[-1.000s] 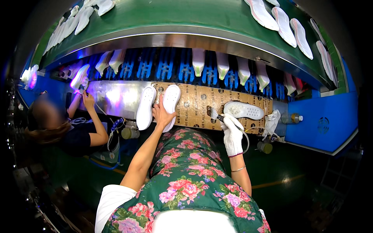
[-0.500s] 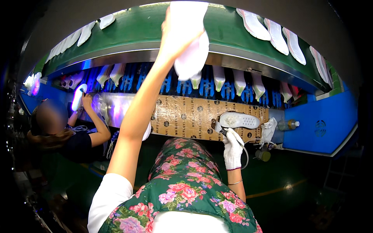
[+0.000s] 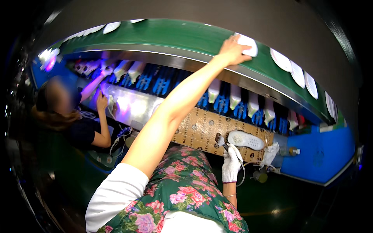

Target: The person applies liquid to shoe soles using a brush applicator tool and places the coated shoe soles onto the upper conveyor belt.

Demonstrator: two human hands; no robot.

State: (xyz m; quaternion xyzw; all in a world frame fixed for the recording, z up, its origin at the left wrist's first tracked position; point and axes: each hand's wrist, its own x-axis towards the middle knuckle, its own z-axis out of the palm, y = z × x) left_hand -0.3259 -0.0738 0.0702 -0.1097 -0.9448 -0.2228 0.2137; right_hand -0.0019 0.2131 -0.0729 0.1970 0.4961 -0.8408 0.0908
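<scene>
Your left hand [image 3: 234,51] is on a white sole [image 3: 251,47] at the green surface [image 3: 182,37], upper right of the frame; can't tell if that grip is closed. Your gloved right hand [image 3: 232,163] has its grip around a brush [image 3: 221,141], lower right, just beside the light grey sole [image 3: 248,140] lying on the cardboard-covered counter [image 3: 196,130].

From afar I look through one fisheye on the wearer's head, aimed down past the flowered apron [image 3: 188,182], close below, toward the bench [image 3: 134,104]. My view faces the bench's near edge, tilted so the right end hangs lower.
</scene>
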